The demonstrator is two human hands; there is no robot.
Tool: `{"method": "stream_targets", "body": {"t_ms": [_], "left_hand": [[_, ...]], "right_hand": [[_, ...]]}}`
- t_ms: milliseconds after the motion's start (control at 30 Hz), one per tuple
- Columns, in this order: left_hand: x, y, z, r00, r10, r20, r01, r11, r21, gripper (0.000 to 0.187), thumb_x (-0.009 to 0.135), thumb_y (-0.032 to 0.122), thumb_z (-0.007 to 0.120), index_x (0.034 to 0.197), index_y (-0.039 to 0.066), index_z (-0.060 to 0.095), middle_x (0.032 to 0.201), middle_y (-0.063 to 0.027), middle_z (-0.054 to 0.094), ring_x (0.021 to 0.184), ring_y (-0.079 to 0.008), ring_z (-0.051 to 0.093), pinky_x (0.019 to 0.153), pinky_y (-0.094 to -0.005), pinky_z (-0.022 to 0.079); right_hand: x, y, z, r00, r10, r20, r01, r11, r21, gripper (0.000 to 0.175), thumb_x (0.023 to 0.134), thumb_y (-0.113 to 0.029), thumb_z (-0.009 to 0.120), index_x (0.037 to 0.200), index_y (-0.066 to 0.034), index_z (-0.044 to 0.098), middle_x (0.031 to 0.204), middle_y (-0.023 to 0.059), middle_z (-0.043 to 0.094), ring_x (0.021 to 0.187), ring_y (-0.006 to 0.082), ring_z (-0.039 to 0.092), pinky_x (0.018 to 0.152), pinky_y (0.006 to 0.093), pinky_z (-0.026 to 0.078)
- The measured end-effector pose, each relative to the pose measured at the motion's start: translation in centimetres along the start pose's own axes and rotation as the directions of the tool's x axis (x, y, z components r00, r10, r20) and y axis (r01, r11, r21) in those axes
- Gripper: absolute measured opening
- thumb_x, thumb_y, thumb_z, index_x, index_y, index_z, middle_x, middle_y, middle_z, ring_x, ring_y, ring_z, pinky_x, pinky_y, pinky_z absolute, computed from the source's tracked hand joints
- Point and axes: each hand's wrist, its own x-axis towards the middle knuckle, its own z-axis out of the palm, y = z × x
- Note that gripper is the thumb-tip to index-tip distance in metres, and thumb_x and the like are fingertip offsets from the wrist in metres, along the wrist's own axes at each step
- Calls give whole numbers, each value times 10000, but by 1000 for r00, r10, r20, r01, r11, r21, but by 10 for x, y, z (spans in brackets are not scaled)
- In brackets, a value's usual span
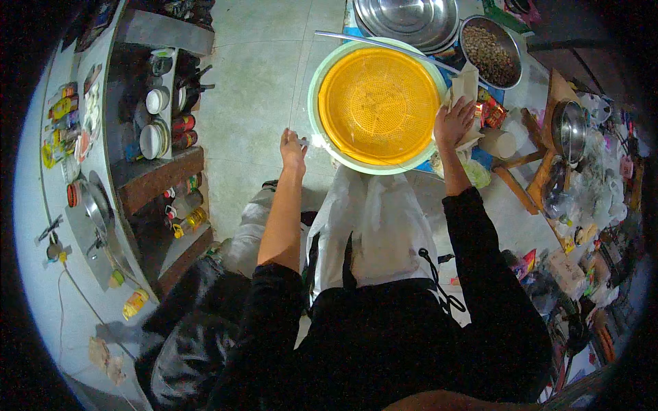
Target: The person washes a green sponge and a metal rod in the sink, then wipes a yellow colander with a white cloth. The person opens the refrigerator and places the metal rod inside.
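Observation:
A yellow plastic colander (379,105) sits inside a pale green basin (314,82) in front of my knees. Left of the basin's rim, my left hand (293,149) has its fingers curled round a small pale item that I cannot make out. My right hand (454,123) lies at the basin's right side, palm down over crumpled beige paper or a bag (464,85); whether it grips this cannot be told. A long metal rod (380,45) rests slanting across the far rim of the basin.
Large metal lids or trays (406,20) and a metal bowl of small brown pieces (491,51) stand beyond the basin. A roll (498,144) and red packets (492,112) lie right. Shelves with jars (184,123) stand left. Another person's dark sleeve (195,329) is at lower left.

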Motion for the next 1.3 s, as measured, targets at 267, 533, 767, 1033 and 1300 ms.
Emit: {"method": "stream_targets", "body": {"t_ms": [267, 533, 767, 1033, 1300], "left_hand": [[28, -11, -2, 995, 89, 35, -78, 967, -244, 278, 867, -71, 386, 1100, 11, 513, 827, -50, 460, 641, -163, 486, 642, -289, 493], [9, 5, -8, 987, 105, 121, -86, 985, -147, 364, 855, -107, 360, 1157, 30, 512, 733, -38, 505, 665, -120, 521, 674, -278, 484], [11, 4, -12, 986, 112, 125, -100, 990, -94, 364, 846, -100, 365, 1169, 4, 496, 748, -35, 507, 721, -182, 586, 713, -325, 515], [14, 4, -17, 968, 114, 222, -79, 984, -162, 296, 891, 10, 442, 1183, 7, 493, 826, -45, 534, 706, -161, 549, 707, -297, 494], [12, 19, -27, 964, -16, 266, 152, 853, -500, 493, 933, 452, 338, 1285, 108, 370, 1280, -94, 384, 1124, -231, 412, 951, -368, 362]], "right_hand": [[15, -34, 30, 987, -72, -145, 82, 994, 67, 609, 913, -438, 334, 1366, -35, 275, 1414, 237, 230, 1319, 378, 204, 1051, 469, 204], [15, -101, 22, 992, -123, -3, 119, 956, 269, 544, 860, -230, 442, 1347, -20, 323, 1421, 230, 221, 1332, 372, 172, 1070, 437, 177], [29, -187, 27, 989, -128, -74, 145, 941, 304, 528, 822, -184, 533, 1310, -37, 394, 1383, 244, 287, 1295, 373, 254, 1056, 460, 201], [-29, -316, 31, 689, -724, 11, 595, 574, 562, 537, 793, -214, 559, 1307, -163, 413, 1413, 109, 303, 1320, 246, 256, 1073, 399, 212], [-110, -246, -28, 409, -908, 96, 657, 365, 660, 481, 751, -97, 539, 1229, -107, 486, 1384, 74, 365, 1308, 214, 291, 1061, 395, 244]]}}
